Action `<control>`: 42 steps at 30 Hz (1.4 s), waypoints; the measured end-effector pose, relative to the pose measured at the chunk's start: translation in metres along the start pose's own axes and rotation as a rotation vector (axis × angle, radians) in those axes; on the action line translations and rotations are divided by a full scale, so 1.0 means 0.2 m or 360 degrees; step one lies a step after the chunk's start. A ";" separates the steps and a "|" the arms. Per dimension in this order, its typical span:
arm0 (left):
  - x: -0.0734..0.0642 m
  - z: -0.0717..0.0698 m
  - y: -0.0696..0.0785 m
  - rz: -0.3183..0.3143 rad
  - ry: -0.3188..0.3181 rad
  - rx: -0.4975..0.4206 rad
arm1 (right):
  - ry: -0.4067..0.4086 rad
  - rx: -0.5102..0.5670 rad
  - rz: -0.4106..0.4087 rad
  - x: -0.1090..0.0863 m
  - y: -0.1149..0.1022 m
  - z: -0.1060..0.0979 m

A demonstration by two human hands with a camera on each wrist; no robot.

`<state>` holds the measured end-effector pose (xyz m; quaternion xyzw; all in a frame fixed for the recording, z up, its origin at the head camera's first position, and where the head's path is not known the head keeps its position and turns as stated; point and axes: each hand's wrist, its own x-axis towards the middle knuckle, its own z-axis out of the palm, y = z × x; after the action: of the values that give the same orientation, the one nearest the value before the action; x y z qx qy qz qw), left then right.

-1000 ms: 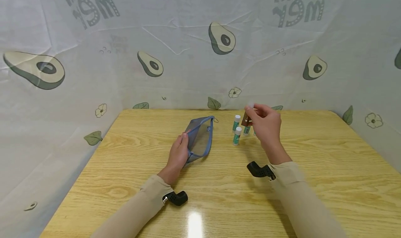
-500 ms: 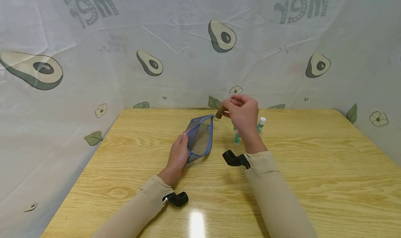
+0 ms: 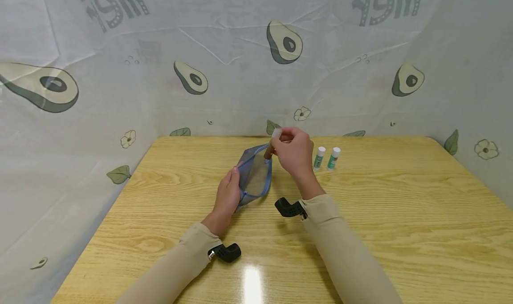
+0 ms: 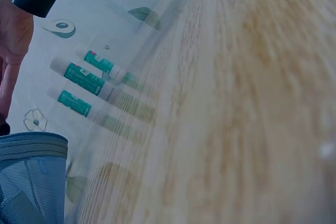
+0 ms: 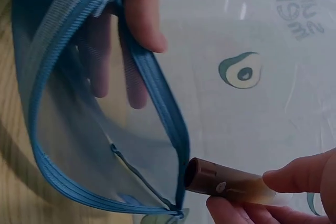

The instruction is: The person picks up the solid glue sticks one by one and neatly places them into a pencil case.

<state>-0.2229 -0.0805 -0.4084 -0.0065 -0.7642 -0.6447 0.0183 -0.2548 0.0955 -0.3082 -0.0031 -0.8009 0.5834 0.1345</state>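
My left hand (image 3: 227,195) grips the near left side of a blue mesh zip pouch (image 3: 245,161), thumb on the rim. Its zipped mouth gapes towards the right. In the right wrist view, the left fingers (image 5: 137,85) show through the mesh of the pouch (image 5: 157,90). My right hand (image 3: 294,150) pinches a small brown tube (image 3: 268,152) by its pale, see-through end. The tube tilts with its brown end down, over the far part of the pouch's mouth. In the right wrist view, the brown end of the tube (image 5: 210,177) is right at the zip edge.
Small white-capped tubes with green labels, like glue sticks, stand on the wooden table (image 3: 392,215) behind the right hand. Two, a left tube (image 3: 319,158) and a right tube (image 3: 334,159), show in the head view. A printed curtain (image 3: 232,37) hangs behind the table.
My right hand has carried the brown tube leftward from beside the green-labelled tubes to the pouch's mouth. The left hand and the pouch have stayed nearly still.
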 end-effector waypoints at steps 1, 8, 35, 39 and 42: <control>0.00 0.00 0.00 0.0005 0.0003 0.0005 | 0.0000 -0.0063 -0.0009 0.00 0.01 0.01; -0.01 0.01 0.01 0.0012 0.0024 0.0006 | -0.0061 -0.0326 0.0037 -0.04 0.07 0.11; -0.03 0.02 0.02 -0.0031 0.0066 -0.0032 | -0.0226 -0.0646 0.0202 -0.08 0.23 0.21; -0.03 0.01 0.02 -0.0064 0.0052 -0.0023 | -0.0260 -0.0600 0.0204 -0.07 0.24 0.22; -0.03 0.01 0.02 -0.0071 0.0043 -0.0014 | -0.0285 -0.0541 0.0214 -0.07 0.24 0.23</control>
<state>-0.2161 -0.0781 -0.4048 0.0193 -0.7610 -0.6483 0.0141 -0.2588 0.0661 -0.3683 -0.0275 -0.8946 0.4455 0.0210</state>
